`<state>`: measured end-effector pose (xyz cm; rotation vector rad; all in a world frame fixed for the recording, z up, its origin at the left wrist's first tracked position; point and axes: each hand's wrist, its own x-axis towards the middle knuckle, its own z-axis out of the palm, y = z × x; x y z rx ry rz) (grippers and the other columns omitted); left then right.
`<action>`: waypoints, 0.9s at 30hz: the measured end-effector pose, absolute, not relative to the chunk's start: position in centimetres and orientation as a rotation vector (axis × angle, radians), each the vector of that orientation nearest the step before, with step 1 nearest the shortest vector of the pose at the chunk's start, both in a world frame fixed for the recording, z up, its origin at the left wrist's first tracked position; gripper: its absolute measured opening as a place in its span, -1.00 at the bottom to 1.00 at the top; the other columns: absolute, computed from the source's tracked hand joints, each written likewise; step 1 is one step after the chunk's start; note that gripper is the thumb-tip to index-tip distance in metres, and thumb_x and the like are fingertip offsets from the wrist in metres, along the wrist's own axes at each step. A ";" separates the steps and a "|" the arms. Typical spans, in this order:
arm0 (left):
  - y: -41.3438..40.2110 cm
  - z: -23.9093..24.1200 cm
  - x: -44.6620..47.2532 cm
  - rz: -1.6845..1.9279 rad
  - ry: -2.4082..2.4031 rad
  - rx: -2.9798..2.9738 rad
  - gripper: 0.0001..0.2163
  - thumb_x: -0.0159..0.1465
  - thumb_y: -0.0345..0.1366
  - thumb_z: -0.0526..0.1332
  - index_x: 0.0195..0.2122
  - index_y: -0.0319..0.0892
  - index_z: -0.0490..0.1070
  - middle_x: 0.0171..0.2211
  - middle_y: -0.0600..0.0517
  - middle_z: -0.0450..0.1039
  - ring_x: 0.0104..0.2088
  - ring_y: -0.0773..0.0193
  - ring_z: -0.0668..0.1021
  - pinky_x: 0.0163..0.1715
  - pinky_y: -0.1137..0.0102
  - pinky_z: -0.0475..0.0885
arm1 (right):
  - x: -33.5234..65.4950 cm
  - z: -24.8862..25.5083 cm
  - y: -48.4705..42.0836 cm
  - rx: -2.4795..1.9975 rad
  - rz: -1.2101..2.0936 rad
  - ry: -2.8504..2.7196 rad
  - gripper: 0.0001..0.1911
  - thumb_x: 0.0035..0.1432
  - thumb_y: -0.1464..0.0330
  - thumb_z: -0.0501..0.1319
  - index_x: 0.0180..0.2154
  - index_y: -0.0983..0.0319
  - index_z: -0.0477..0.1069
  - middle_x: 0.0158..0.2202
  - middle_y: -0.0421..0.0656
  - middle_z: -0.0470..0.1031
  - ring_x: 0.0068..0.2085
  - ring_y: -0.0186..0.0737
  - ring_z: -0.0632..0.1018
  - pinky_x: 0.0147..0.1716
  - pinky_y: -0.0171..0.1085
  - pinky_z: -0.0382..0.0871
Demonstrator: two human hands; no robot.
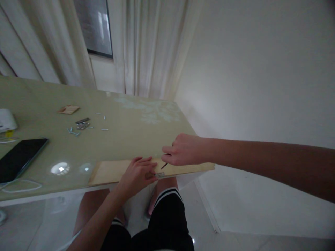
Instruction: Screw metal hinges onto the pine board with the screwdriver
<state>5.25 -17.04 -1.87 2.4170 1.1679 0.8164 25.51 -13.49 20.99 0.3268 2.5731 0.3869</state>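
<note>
A long light wooden board (112,170) lies along the table's front edge. My left hand (140,174) presses on its middle, fingers across the top and thumb at the near edge, holding a small metal hinge (159,174) against that edge. Above and right of the hinge, my right hand (180,151) is closed around a thin dark rod-like tool (164,166). The tool's tip points down and left toward the board, a little above the hinge; whether it touches cannot be made out. Most of the tool is hidden in the fingers.
On the greenish table (125,139) lie several screws (73,131), a pile of metal hinges (83,124) and a small wooden piece (68,109). A black phone (22,158), a white cable (22,190) and a white device (6,120) are at the left. A wall (261,87) borders the right.
</note>
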 end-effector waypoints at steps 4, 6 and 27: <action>-17.5 -2.0 5.2 0.855 1.172 2.516 -0.91 0.25 -0.24 0.46 -0.24 0.00 0.61 0.06 0.05 0.67 0.20 0.01 0.58 0.31 0.02 0.28 | 29.7 18.9 -12.7 0.968 0.330 2.716 -0.76 0.47 0.20 0.18 -0.09 0.25 0.46 -0.12 -0.06 0.56 -0.27 -0.19 0.56 -0.42 -0.27 0.10; -17.9 -2.0 5.4 0.913 1.152 2.651 -0.86 0.30 -0.25 0.41 -0.12 -0.01 0.60 0.09 0.02 0.65 0.20 0.02 0.57 0.33 -0.02 0.25 | 31.7 15.5 -12.9 1.460 0.056 2.745 -0.70 0.47 0.14 0.17 -0.16 0.25 0.44 -0.29 -0.13 0.54 -0.30 -0.21 0.52 -0.38 -0.29 0.12; -19.0 -1.3 6.6 0.983 1.036 2.813 -0.84 0.47 -0.26 0.23 0.00 -0.07 0.56 0.01 0.00 0.67 -0.04 0.16 0.63 0.01 0.19 0.45 | 31.8 0.5 -11.0 2.365 -1.185 2.931 -0.66 0.39 0.07 0.15 -0.28 0.20 0.40 -0.44 -0.27 0.43 -0.38 -0.28 0.43 -0.33 -0.30 0.21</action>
